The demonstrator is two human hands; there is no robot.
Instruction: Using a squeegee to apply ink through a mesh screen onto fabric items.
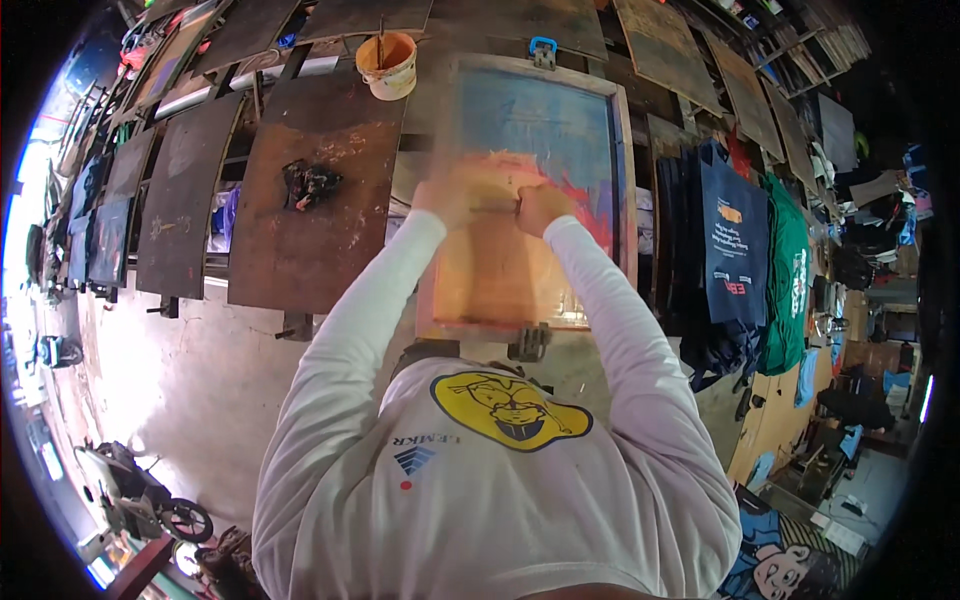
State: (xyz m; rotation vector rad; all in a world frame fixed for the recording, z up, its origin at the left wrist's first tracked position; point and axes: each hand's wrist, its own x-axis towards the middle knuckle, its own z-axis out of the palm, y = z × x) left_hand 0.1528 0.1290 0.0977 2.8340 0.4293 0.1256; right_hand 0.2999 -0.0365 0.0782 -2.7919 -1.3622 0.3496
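Observation:
A wooden-framed printing screen [622, 190] lies before me, its mesh bluish at the far end and smeared with orange and red ink nearer to me. Across its middle runs a squeegee [492, 208], partly hidden and blurred by motion. My right hand [543, 207] is closed round the squeegee's right end. At the other end my left hand [447, 200] grips it too, its fingers smeared by motion. A blue-handled clamp [543, 52] sits at the screen's far edge, and a dark metal bracket [528, 343] at the near edge.
Left of the screen, a brown board [320, 240] bears a dark crumpled rag [310, 186]. An ink-stained bucket [387, 66] with a stick stands beyond it. Dark blue [735, 235] and green cloth items [785, 275] hang at the right. A motorcycle [140, 495] stands at the lower left.

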